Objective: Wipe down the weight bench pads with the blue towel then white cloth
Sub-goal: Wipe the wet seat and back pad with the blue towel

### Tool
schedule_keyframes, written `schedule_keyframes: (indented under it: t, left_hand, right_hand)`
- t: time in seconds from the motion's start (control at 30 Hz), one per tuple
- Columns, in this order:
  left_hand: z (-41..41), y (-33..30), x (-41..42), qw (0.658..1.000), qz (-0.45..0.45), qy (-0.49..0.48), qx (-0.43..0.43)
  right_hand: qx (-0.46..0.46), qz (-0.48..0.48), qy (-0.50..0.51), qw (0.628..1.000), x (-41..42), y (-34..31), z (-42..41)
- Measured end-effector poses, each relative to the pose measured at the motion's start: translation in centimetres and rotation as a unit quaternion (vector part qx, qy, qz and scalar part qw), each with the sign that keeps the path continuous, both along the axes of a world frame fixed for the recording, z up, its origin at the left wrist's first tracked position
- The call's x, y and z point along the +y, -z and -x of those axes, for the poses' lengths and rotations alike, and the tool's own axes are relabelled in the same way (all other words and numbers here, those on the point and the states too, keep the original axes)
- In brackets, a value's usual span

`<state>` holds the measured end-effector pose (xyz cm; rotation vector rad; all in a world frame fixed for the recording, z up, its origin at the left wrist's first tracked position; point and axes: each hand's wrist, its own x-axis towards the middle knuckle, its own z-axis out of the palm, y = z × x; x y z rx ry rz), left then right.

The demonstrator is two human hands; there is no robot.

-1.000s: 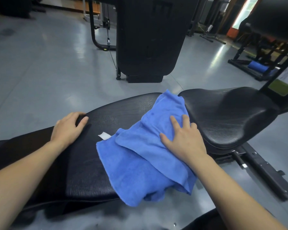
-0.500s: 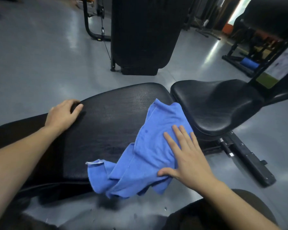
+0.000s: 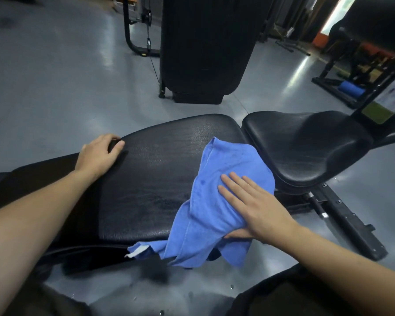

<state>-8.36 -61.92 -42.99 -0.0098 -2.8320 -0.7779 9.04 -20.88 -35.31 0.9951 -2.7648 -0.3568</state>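
1. One blue towel [image 3: 217,201] lies bunched across the near right corner of the long back pad [image 3: 160,179], its lower folds and white tag spilling over the pad's near edge; a second ago it lay spread flatter and further left on the pad.
2. Pressing it down, the right hand [image 3: 253,208] lies flat and open, fingers extended, thumb tucked against the cloth; the stroke has dragged the towel toward the person, suggesting the blue-towel pass on this pad is well under way.
3. Bracing the far edge, the left hand [image 3: 98,156] curls loosely over the pad's rim, gripping nothing else, where it was a second ago.
4. Just beyond the towel, a narrow gap separates the back pad from the seat pad [image 3: 306,144], seemingly not yet wiped; no white cloth is visible.
5. Bench frame rails [image 3: 342,222] run below right; open grey floor [image 3: 55,87] surrounds the bench, with a black machine [image 3: 203,49] well behind.
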Motion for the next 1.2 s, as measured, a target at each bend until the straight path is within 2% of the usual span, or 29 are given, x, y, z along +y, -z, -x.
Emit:
schedule_keyframes:
  t: [0.3, 0.67, 0.93, 1.2]
  left_hand:
    - [0.2, 0.6, -0.5, 1.000, 0.002, 0.001, -0.003]
    - [0.6, 1.0, -0.8, 1.000, -0.014, -0.001, -0.008]
    - [0.9, 1.2, -1.0, 1.000, -0.026, 0.002, -0.011]
    - [1.1, 1.3, -1.1, 0.999, -0.042, 0.001, -0.008]
  right_hand:
    - [0.025, -0.037, -0.053, 0.998, -3.8, 1.6, -0.6]
    - [-0.018, -0.084, -0.021, 0.996, -9.7, 2.4, -0.9]
    - [-0.031, -0.116, -0.033, 0.992, -17.3, 4.1, -0.8]
    - [-0.040, -0.093, -0.064, 0.993, -24.8, 5.7, -0.1]
